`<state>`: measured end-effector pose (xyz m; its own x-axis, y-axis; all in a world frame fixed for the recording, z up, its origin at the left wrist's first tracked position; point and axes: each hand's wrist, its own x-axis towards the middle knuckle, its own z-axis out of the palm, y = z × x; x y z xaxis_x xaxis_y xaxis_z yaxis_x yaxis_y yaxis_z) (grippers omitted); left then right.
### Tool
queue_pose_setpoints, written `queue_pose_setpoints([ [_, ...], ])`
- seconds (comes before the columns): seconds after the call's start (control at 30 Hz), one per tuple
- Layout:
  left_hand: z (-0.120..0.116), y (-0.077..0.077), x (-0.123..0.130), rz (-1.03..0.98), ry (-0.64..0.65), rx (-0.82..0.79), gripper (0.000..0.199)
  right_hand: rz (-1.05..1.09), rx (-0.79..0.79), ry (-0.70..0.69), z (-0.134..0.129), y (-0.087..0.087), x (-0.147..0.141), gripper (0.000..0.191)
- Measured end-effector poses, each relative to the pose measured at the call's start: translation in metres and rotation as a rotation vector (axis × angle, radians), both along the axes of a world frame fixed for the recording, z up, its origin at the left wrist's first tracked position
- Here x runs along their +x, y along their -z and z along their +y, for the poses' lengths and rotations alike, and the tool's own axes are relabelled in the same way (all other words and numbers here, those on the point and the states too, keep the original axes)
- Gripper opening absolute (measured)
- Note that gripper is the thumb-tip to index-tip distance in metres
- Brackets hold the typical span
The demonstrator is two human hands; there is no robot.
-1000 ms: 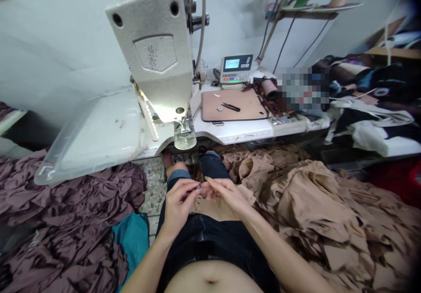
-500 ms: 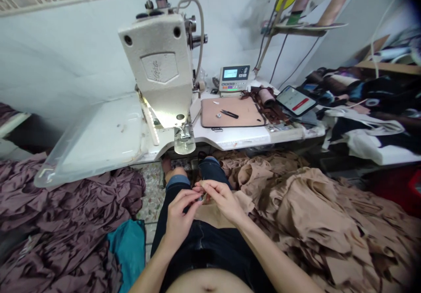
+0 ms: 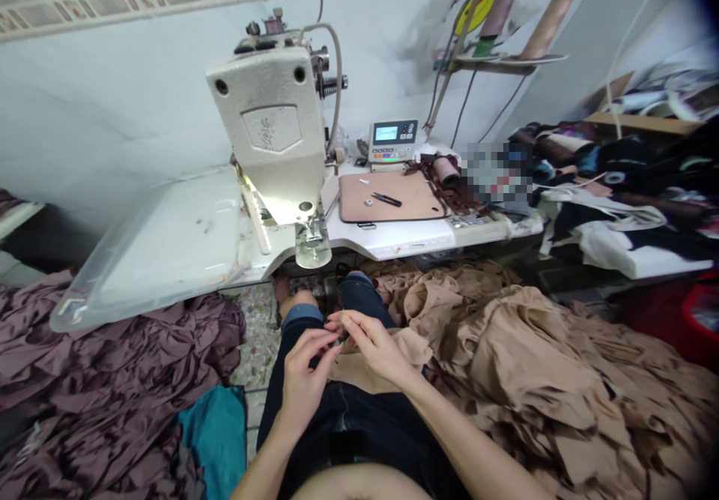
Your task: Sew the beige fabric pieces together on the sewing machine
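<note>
Sewing machine (image 3: 268, 129) is standing on white table (image 3: 387, 239) ahead; over lap, left hand (image 3: 303, 369) is pinching small metal bit (image 3: 338, 342), right hand (image 3: 375, 346) is pinching narrow just beside it, w/ what can't tell, above beige fabric (image 3: 365, 371).

Left hand (image 3: 303, 371) and right hand (image 3: 374, 347) meet over the lap, fingertips pinching a small metal piece (image 3: 338, 341), too small to identify, above beige fabric (image 3: 359, 371). Sewing machine (image 3: 269, 126) stands ahead, snips (image 3: 386, 200) on its tan mat (image 3: 410, 200); mauve fabric (image 3: 112, 358) heaps left, beige heap (image 3: 522, 358) right.
</note>
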<state>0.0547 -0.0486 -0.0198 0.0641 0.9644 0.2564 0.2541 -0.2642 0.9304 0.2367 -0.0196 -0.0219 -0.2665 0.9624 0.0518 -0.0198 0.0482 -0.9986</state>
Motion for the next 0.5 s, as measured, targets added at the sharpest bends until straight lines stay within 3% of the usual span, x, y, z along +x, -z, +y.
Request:
queue_pose_setpoints([
  [0.2,0.001,-0.001,-0.006,-0.028,-0.098,-0.011,0.009,-0.138,0.081,-0.035,0.001,-0.007,0.002,0.048],
  [0.5,0.023,-0.005,-0.008,-0.176,-0.165,-0.038,0.015,-0.205,0.156,-0.257,0.017,-0.028,0.008,0.046],
])
